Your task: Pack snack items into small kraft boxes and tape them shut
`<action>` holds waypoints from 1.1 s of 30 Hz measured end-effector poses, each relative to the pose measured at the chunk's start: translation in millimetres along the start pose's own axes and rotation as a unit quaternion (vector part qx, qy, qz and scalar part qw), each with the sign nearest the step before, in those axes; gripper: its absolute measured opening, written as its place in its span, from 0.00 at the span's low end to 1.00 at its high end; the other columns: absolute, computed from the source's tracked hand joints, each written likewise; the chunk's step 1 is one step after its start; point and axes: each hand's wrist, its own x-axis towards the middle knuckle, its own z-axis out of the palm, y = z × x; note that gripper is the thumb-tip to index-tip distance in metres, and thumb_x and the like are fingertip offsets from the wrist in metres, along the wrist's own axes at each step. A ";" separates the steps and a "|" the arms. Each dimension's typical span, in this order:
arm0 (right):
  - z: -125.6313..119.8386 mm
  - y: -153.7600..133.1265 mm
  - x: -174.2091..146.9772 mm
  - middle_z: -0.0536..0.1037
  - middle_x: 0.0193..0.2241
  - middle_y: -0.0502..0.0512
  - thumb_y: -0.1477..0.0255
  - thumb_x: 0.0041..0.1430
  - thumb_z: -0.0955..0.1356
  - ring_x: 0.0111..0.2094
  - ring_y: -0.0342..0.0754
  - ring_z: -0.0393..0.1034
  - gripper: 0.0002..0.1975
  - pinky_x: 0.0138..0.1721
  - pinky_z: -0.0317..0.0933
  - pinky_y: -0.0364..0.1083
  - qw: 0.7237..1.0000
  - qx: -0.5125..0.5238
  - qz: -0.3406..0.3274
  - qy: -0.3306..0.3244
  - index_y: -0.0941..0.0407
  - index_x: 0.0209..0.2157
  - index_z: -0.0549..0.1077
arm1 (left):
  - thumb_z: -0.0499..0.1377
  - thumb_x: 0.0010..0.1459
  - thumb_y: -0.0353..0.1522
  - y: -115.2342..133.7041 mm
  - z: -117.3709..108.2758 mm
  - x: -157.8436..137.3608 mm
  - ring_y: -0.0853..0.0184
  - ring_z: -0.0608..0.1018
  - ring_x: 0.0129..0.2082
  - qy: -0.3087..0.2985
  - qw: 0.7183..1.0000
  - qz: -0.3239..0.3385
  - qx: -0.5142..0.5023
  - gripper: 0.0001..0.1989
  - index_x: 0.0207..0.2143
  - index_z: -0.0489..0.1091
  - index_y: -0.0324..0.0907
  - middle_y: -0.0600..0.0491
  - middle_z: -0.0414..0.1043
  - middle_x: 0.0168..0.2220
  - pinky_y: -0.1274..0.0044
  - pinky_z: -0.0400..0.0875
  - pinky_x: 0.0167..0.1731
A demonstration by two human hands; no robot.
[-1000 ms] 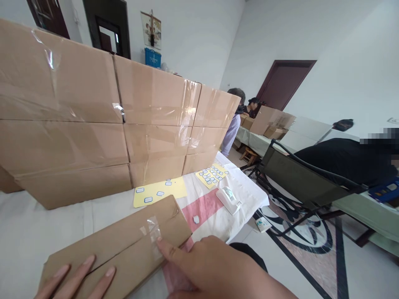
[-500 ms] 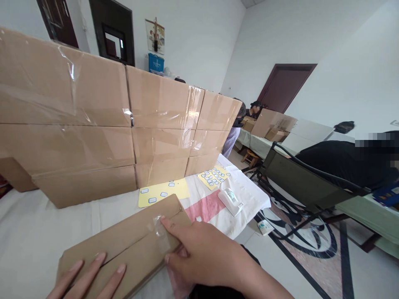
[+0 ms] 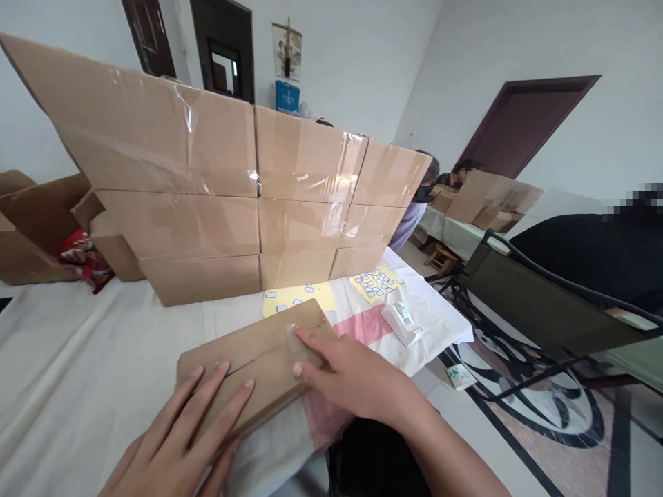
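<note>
A flat brown cardboard box (image 3: 269,366) lies at a slant on the white cloth, with a seam along its top. My left hand (image 3: 181,421) holds its near left end, fingers spread across the top and a digit down by the near side. At the other end, my right hand (image 3: 352,373) grips the box, one fingertip on a strip of clear tape (image 3: 293,345) that crosses the seam. Its other fingers are hidden. Beyond the right hand stands a white tape dispenser (image 3: 402,324).
A wall of stacked, taped cartons (image 3: 207,228) rises behind the box. Yellow sheets with small labels (image 3: 376,283) lie before it. An open carton (image 3: 46,214) with red packets (image 3: 85,255) is at left. A person in black sits on a folding chair (image 3: 543,290) at right.
My view has swung left, so the scene sits further right and the open carton shows. More of my left hand is visible. Both hands stay on the box, the right fingertip still on the tape.
</note>
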 end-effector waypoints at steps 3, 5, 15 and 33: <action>-0.1 1.9 0.4 0.65 0.69 0.54 0.51 0.67 0.66 0.67 0.61 0.62 0.36 0.63 0.59 0.58 0.999 0.011 -0.030 -0.021 0.45 0.72 0.56 | 0.50 0.68 0.43 -0.4 -2.4 -0.5 0.49 0.66 0.67 -0.005 1.000 0.017 0.016 0.30 0.71 0.56 0.54 0.52 0.57 0.72 0.61 0.71 0.57; 0.3 2.2 1.1 0.67 0.67 0.55 0.49 0.66 0.66 0.61 0.61 0.70 0.38 0.59 0.64 0.56 0.998 0.021 -0.032 -0.046 0.44 0.72 0.56 | 0.49 0.68 0.43 1.2 -4.2 -1.1 0.49 0.65 0.68 -0.010 1.000 0.015 0.017 0.30 0.71 0.56 0.53 0.51 0.57 0.71 0.61 0.72 0.56; 1.5 1.8 10.5 0.82 0.45 0.57 0.45 0.64 0.65 0.21 0.45 0.73 0.45 0.38 0.67 0.50 0.995 0.046 0.017 -0.089 0.46 0.75 0.48 | 0.51 0.69 0.38 6.1 -3.9 7.8 0.48 0.66 0.66 -0.003 1.000 -0.010 0.000 0.25 0.66 0.62 0.52 0.48 0.62 0.68 0.59 0.74 0.55; -20.8 22.2 11.0 0.73 0.23 0.48 0.52 0.67 0.65 0.26 0.44 0.68 0.28 0.31 0.62 0.43 0.955 0.224 -0.196 -0.001 0.55 0.59 0.74 | 0.51 0.68 0.43 -32.8 16.3 -8.6 0.50 0.62 0.70 -0.016 0.998 0.026 -0.054 0.28 0.70 0.57 0.58 0.54 0.60 0.70 0.60 0.73 0.59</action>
